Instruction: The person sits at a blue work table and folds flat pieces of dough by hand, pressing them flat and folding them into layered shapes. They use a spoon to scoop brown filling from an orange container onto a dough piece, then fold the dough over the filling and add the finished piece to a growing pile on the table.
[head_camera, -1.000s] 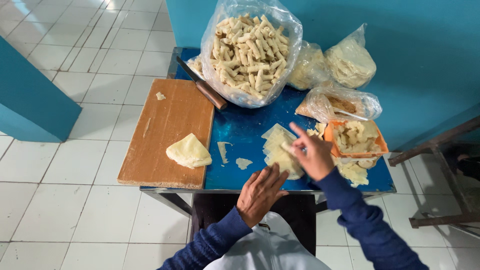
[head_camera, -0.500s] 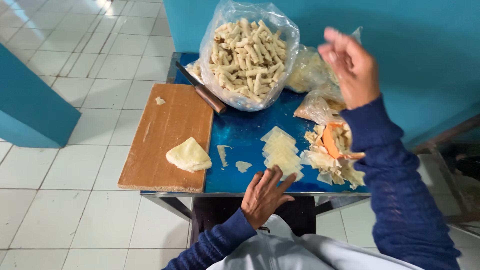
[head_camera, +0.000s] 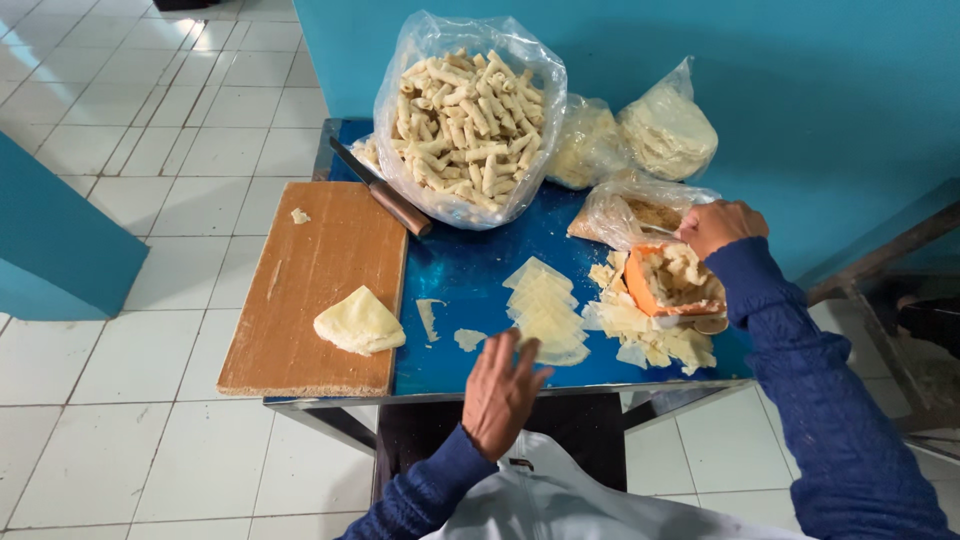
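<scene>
My left hand (head_camera: 500, 395) lies flat at the near edge of the blue table (head_camera: 470, 265), fingers spread, its fingertips touching a stack of thin pale wrapper sheets (head_camera: 545, 312). It holds nothing. My right hand (head_camera: 722, 226) is closed in a fist at the mouth of a clear bag of brownish filling (head_camera: 632, 208). It seems to grip the thin handle of a metal spoon (head_camera: 660, 231) that pokes into that bag. Just below this hand an orange bowl (head_camera: 648, 297) holds pale filling, with torn wrapper scraps (head_camera: 668, 343) around it.
A large open bag of rolled sticks (head_camera: 465, 120) stands at the back, with two smaller bags (head_camera: 668, 130) to its right. A knife (head_camera: 388, 197) lies beside a wooden cutting board (head_camera: 300, 290) that bears a folded wrapper (head_camera: 358, 322). A metal frame (head_camera: 880, 258) stands on the right.
My right hand went from the wrapper stack up into the air, then came down to the filling bag. My left hand stayed at the table's near edge.
</scene>
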